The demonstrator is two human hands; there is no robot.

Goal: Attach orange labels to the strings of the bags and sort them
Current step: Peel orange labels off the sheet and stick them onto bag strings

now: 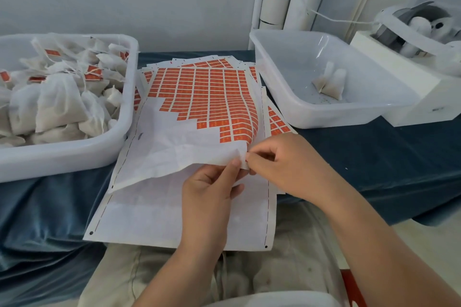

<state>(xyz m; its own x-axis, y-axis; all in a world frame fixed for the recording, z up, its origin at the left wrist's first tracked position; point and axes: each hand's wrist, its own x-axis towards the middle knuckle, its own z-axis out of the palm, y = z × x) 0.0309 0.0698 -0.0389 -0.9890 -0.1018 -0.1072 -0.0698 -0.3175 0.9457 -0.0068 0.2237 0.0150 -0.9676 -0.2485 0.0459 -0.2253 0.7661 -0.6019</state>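
A: Left?
B: White plastic tub [74, 154], full of white mesh bags [57, 104] w/ orange labels [93, 72].
A: Middle?
B: White paper label sheet [174, 137] on blue-cloth counter [374, 169], near corner lifted. Left hand [212, 189] grip pinches it; right hand [282, 164] grip pinches same corner.
A: Right?
B: Clear plastic tub [374, 114], pale bags [329, 82] inside.

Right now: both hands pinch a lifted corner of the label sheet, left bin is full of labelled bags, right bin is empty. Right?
Wrong on the right bin: the head view shows white bags lying in it. The rest stands: left hand and right hand pinch a lifted corner of the label sheet, and the left bin is full of labelled bags.
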